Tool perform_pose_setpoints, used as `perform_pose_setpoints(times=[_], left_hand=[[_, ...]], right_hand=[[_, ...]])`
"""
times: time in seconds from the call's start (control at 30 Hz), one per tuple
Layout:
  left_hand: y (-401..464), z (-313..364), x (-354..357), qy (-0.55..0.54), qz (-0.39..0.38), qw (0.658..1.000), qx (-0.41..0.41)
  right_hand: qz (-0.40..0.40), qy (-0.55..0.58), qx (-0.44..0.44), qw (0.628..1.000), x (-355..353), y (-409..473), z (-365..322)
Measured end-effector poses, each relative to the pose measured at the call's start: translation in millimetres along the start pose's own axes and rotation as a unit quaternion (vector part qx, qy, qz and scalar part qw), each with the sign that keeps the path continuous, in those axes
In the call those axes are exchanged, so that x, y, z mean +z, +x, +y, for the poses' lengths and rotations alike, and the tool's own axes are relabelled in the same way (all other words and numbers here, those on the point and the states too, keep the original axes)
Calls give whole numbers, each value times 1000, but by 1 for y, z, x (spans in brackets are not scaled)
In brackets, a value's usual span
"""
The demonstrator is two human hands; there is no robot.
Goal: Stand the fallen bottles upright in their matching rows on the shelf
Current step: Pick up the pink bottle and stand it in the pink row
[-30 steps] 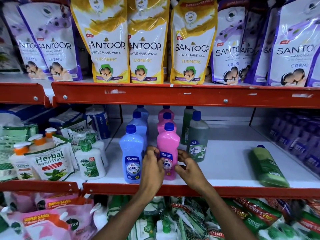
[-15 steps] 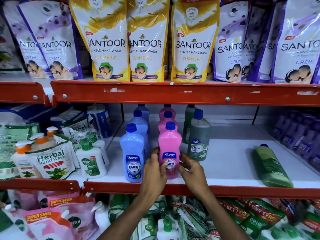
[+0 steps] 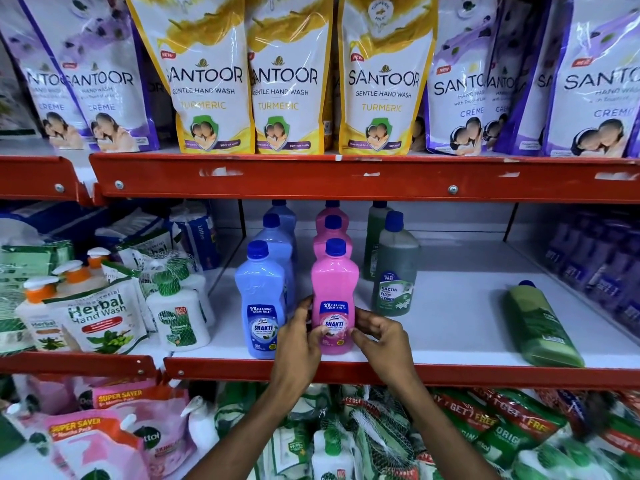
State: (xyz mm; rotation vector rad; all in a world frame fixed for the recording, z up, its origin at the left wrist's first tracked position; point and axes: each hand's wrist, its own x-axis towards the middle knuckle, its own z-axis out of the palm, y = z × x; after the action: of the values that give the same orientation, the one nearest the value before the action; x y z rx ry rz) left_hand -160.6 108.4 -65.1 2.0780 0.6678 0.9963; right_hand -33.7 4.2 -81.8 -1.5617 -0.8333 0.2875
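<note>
At the front edge of the white middle shelf (image 3: pixel 450 327), I have both hands on the upright pink plastic bottle with the blue cap (image 3: pixel 334 289): my left hand (image 3: pixel 298 344) cups its lower left side and my right hand (image 3: pixel 379 336) pinches its lower right, fingers narrow around the label. I judge I am squaring it at the head of its row. The next move, as I read it, calls for letting go and reaching right to the light green bottle lying on its side (image 3: pixel 542 327), well apart from the rest, then standing it by the dark green bottles (image 3: pixel 393 271). I count three blue bottles (image 3: pixel 261 299), three pink, two dark green upright, one fallen.
</note>
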Motion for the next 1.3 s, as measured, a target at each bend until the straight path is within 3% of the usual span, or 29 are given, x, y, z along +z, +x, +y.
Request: perform_pose_setpoints(times=[1.07,1.17,1.3], left_hand=[[-16,-5,-11,-24,-8,1000,16],[-29,-8,-15,-32,69,996,55],[-36,2,-12,9,149,965,214]], right_hand=[[2,18,19,1000,-6,-8,-7],[53,-18,9,998,-15,-15,-6],[148,-61,-24,987,-38,-26,-10]])
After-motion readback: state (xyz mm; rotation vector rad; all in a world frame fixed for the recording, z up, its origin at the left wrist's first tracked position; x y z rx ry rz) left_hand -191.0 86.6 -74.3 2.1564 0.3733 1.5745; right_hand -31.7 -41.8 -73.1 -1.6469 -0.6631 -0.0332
